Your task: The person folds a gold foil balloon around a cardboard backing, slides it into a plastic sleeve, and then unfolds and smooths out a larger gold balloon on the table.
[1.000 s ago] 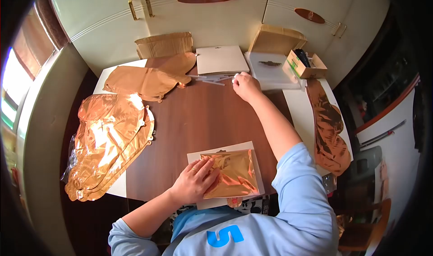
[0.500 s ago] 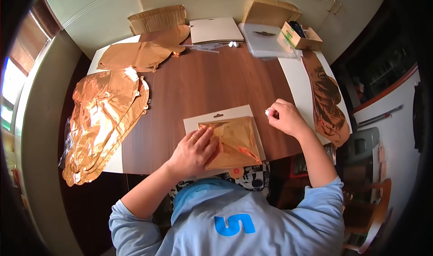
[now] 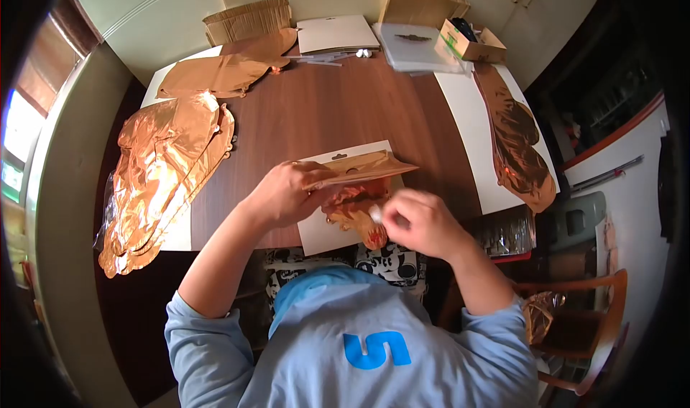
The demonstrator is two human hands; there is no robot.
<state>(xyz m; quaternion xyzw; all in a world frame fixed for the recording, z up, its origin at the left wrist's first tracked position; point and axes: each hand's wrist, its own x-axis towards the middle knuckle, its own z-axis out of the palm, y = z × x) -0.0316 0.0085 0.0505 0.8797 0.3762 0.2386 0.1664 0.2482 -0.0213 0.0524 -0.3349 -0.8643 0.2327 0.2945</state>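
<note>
A white card (image 3: pixel 314 230) with a hang slot lies at the table's front edge, bearing a folded copper-coloured foil balloon (image 3: pixel 359 169). My left hand (image 3: pixel 287 192) grips the balloon's left side, its fingers closed over the top fold, which stands raised. Crumpled foil (image 3: pixel 352 205) shows beneath that fold, and a rounded foil end (image 3: pixel 374 234) hangs toward my lap. My right hand (image 3: pixel 420 221) is just right of this foil, fingers pinched on a small white piece (image 3: pixel 376 212) whose kind I cannot make out. The right fingers are slightly blurred.
Flat foil balloons lie at left (image 3: pixel 162 171), back left (image 3: pixel 208 77) and right (image 3: pixel 514 142). Along the back are stacked white cards (image 3: pixel 334 34), clear plastic bags (image 3: pixel 420 56) and a small open box (image 3: pixel 474 45). A wooden chair (image 3: pixel 611 322) stands at right.
My left hand has lifted the balloon's top fold, exposing crumpled foil beneath. My right hand has moved left and down to the foil, with the white piece still in its fingers.
</note>
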